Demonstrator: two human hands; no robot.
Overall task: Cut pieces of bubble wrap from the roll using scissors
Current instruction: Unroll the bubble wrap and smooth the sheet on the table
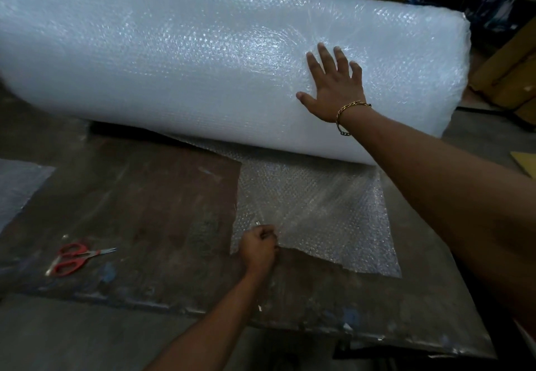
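Bubble-wrap roll (203, 66) under splayed right hand (333, 87)

The bubble wrap roll (203, 60) is cut off at the left. The left hand (258, 247), pinching the loose sheet (319, 211), hides its own fingertips. The cartons (504, 74) behind are blurred.

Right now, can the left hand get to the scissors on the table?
Probably yes. The scissors lie left of the left hand on the table, with nothing visible between them. But that hand grips the edge of the sheet and must let go first.
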